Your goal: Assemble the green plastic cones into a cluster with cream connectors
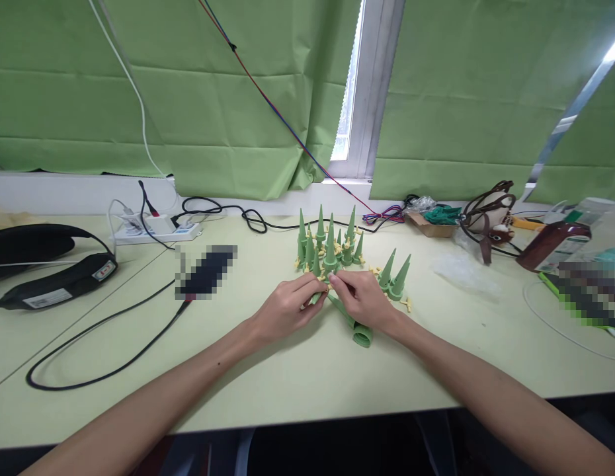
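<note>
Several green plastic cones (327,248) stand upright in a cluster at the middle of the pale table (307,377), with small yellow pieces among them. My left hand (286,308) is closed around a green cone (315,297) lying low near the cluster. My right hand (363,301) pinches a small piece at that cone's tip, fingers pressed together. Another green cone (354,325) lies on its side under my right hand. Two more cones (395,276) stand just right of my right hand.
A black headset-like device (49,268) lies at far left, a white power strip (156,230) with cables behind it. A black cable (104,344) loops across the left table. At right are a bag (489,221), a brown bottle (555,244) and plastic wrap (461,271).
</note>
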The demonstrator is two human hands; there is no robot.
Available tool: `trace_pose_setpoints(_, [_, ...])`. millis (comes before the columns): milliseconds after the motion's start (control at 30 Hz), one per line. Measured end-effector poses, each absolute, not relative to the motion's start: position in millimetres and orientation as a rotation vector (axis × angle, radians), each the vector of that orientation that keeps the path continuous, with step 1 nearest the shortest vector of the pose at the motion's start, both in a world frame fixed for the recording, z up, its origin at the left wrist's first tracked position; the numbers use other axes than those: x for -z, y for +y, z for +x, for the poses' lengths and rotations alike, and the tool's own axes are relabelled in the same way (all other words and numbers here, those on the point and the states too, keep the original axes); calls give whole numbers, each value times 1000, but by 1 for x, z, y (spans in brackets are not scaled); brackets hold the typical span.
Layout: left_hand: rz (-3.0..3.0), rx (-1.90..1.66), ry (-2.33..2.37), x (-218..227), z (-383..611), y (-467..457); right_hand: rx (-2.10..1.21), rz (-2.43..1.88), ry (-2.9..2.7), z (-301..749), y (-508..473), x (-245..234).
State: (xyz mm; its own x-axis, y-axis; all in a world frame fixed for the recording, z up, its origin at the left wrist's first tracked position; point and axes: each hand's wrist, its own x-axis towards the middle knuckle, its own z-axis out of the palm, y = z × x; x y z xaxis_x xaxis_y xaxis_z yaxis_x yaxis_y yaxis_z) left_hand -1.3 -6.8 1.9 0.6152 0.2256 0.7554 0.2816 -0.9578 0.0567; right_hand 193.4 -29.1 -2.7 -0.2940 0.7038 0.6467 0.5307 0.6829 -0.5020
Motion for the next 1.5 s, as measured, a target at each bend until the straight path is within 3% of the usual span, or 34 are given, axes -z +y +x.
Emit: trace_pose_setpoints(1500, [-2804,1267,-418,-1,-1,-8,-310,-1009,-1995,192,-27,6])
